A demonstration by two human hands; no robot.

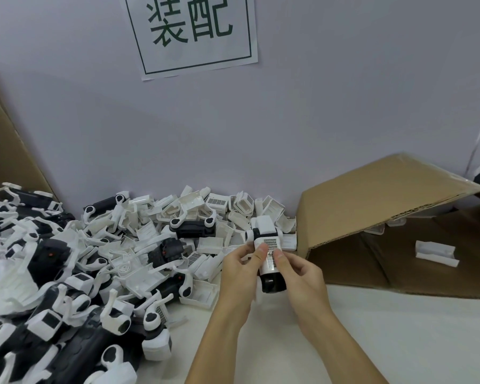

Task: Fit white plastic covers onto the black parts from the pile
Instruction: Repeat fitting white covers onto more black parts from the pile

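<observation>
Both your left hand (240, 266) and right hand (298, 268) are gripping the black part (272, 281), raised just off the pile (117, 253), thumbs pressing the white cover (270, 249) on top. It looks light, stiff and a bit slick (thin clips probably snap), so hold the body's sides and press near the cover's edges

A white paper sign (191, 34) is fixed to the far wall (344, 92), above the middle of the scene. It bears two large dark green Chinese characters, 装配, enclosed by a thin dark green rectangular border. The sheet hangs slightly tilted, and its top edge is cut off by the frame. No other writing, label, brand or number can be read.
</observation>
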